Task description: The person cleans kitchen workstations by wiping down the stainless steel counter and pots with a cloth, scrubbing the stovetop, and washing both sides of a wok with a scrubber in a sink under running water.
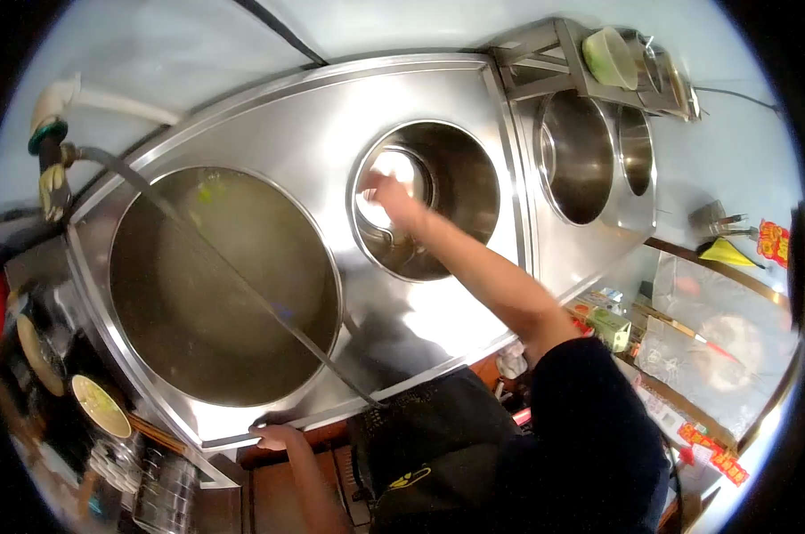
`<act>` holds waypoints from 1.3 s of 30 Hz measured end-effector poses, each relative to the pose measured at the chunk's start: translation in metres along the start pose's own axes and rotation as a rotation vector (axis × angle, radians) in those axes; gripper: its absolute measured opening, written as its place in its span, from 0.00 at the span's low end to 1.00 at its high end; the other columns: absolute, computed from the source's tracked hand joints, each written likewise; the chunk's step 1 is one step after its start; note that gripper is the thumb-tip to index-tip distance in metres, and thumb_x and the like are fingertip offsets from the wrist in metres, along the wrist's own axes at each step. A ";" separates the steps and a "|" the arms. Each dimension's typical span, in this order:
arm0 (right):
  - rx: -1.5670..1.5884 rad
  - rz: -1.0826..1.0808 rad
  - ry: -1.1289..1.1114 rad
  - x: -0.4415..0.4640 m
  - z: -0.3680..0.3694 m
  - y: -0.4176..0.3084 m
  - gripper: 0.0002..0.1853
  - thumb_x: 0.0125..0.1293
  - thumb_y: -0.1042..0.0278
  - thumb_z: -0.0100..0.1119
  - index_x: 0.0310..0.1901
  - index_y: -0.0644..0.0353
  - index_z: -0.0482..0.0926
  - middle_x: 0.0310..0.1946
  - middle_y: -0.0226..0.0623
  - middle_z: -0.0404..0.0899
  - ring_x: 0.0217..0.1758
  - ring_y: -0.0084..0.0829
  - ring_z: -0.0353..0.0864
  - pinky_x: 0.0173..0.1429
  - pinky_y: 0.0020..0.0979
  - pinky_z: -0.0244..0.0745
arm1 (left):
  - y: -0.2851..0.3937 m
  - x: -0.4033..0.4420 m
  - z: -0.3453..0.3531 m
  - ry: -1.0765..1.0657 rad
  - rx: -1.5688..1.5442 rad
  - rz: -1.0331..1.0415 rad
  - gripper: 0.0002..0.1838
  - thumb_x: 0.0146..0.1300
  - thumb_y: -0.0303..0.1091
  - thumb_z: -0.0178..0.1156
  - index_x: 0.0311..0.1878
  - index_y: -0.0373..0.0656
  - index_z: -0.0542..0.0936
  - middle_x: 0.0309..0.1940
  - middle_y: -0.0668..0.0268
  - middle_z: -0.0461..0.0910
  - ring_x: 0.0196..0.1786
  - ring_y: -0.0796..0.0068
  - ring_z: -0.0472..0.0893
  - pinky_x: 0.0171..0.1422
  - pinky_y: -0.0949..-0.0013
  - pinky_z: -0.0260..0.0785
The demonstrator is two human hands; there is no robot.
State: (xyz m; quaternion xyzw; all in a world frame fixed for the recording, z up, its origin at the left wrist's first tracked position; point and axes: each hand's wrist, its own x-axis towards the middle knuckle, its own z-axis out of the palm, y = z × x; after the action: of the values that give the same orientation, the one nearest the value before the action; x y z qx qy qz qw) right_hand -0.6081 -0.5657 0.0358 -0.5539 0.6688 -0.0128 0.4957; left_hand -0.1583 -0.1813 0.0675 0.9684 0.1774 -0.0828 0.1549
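Note:
My right hand [395, 203] reaches over the middle round well [465, 169] in the steel counter. Its fingers are blurred against a shiny metal lid or bowl [398, 169] inside the well, and whether they grip it cannot be made out. Down at the counter's front edge [242, 438], my left hand [276, 436] rests with its fingertips on the rim, mostly hidden from view. Left of the middle well is a large round well of cloudy water [215, 294], with green bits floating near its back. A grey hose [215, 254] crosses above this water.
Two more steel wells [581, 160] stand at the right, under a metal shelf with a pale green bowl [609, 58]. A pipe and tap [53, 147] are at the back left. Bowls [101, 406] and utensils lie at lower left. Boxes [609, 329] and packets sit at right.

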 end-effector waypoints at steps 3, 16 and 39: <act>-0.533 -0.195 -0.554 -0.099 -0.021 0.043 0.26 0.75 0.51 0.49 0.69 0.54 0.73 0.66 0.50 0.73 0.70 0.48 0.71 0.75 0.53 0.58 | 0.033 -0.046 -0.024 -0.088 -0.072 -0.018 0.49 0.69 0.68 0.49 0.66 0.20 0.64 0.59 0.35 0.74 0.61 0.42 0.78 0.64 0.49 0.74; -0.788 0.034 -0.202 -0.180 -0.040 0.018 0.16 0.71 0.65 0.50 0.51 0.64 0.83 0.60 0.54 0.78 0.65 0.52 0.75 0.65 0.49 0.71 | 0.031 -0.037 -0.031 -0.122 -0.025 -0.023 0.45 0.74 0.65 0.41 0.67 0.22 0.61 0.57 0.36 0.75 0.55 0.41 0.81 0.53 0.50 0.79; 0.156 -0.211 0.995 -0.495 0.090 0.011 0.13 0.65 0.70 0.51 0.45 0.69 0.78 0.31 0.51 0.83 0.33 0.45 0.84 0.39 0.42 0.77 | -0.156 0.134 -0.043 -1.217 -0.163 0.411 0.39 0.71 0.69 0.46 0.46 0.34 0.82 0.35 0.61 0.82 0.31 0.68 0.81 0.32 0.67 0.71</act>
State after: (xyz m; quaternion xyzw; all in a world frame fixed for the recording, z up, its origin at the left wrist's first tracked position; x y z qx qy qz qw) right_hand -0.6069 -0.1408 0.3049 -0.5065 0.7613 -0.3747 0.1532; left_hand -0.0878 0.0143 0.0372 0.7477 -0.1253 -0.5718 0.3134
